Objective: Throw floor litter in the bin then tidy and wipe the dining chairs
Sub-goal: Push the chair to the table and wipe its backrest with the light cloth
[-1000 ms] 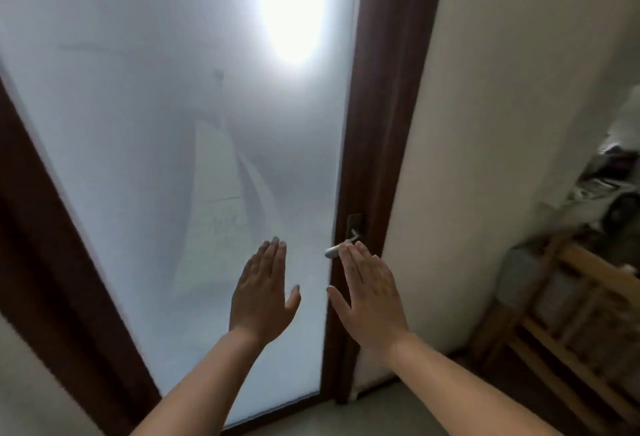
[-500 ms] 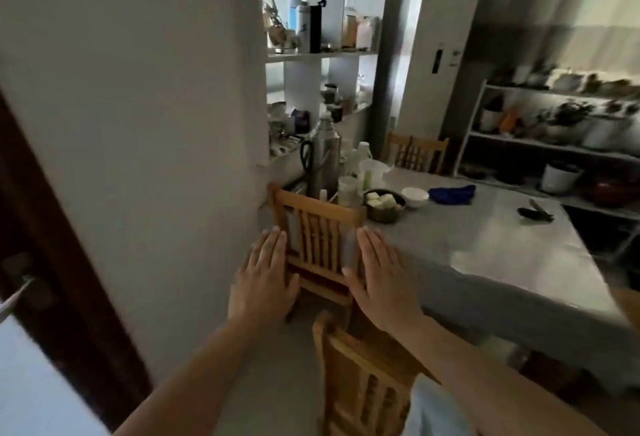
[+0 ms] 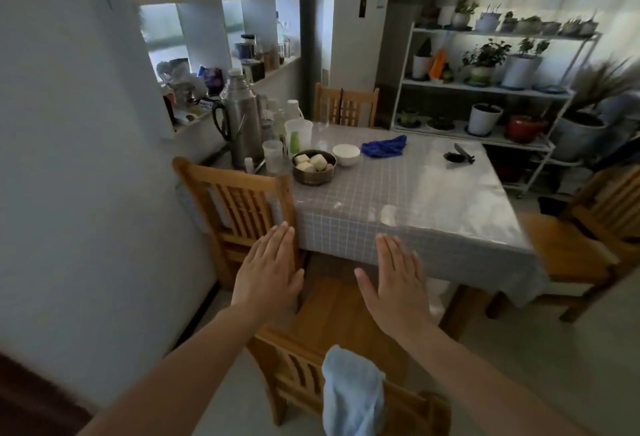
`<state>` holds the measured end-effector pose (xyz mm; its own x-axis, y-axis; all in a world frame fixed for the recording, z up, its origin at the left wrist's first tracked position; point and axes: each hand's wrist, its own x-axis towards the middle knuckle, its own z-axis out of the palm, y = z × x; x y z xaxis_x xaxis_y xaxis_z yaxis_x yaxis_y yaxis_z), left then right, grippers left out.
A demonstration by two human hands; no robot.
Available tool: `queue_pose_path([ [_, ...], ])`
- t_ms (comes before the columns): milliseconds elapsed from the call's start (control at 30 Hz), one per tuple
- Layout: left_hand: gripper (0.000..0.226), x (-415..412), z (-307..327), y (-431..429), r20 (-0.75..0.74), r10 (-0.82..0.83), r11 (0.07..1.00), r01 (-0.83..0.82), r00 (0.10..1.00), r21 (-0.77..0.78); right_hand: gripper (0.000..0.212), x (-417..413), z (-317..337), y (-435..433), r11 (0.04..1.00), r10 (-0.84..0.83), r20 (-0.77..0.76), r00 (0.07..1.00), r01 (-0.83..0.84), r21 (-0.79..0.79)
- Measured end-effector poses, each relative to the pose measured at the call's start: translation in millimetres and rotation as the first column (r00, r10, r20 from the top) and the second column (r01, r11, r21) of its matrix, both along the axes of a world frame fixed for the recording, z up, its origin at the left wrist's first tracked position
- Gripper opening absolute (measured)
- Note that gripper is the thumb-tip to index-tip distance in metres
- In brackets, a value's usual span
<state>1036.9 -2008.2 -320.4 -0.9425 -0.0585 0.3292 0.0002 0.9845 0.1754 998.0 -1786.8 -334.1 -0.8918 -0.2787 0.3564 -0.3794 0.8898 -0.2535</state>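
**Table laid beyond the hands**

The table (image 3: 433,200), under a grey checked cover, stands just past the fingertips of the left hand (image 3: 266,274) and right hand (image 3: 394,283). Farther out, beyond the left hand, sit a steel flask (image 3: 240,120), a clear cup (image 3: 272,155) and a metal bowl (image 3: 314,167) of pale chunks. Beyond the gap between the hands lie a white bowl (image 3: 345,154) and a blue cloth (image 3: 384,146). Far beyond the right hand rests a small black object (image 3: 458,155).
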Motion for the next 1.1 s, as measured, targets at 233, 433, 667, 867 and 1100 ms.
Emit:
queue_pose_path([
  [233,0.077,-32,-38,-12,0.107,-0.065,0.992,0.053,0.992,0.115,0.068,0,-34,-15,0.998,-0.048,0.075,0.996,0.05,-0.027],
  [433,0.081,-48,-72,-27,0.277,-0.207,0.975,0.175,0.938,0.136,0.073,6,-54,-35,0.995,-0.097,0.199,0.975,0.097,0.009],
  [667,0.095,-53,-93,-31,0.597,-0.308,0.95,0.204,0.74,0.237,0.076,18,-61,-43,0.977,-0.206,0.529,0.823,0.143,0.158],
  [867,0.101,-43,-105,-27,0.731,-0.331,0.94,0.275,0.597,0.202,0.077,29,-56,-44,0.98,-0.2,0.687,0.698,0.135,0.148],
  [1100,0.081,-43,-83,-25,0.777,-0.427,0.89,0.365,0.463,0.272,0.081,38,-56,-21,0.977,-0.211,0.794,0.571,0.161,0.143],
])
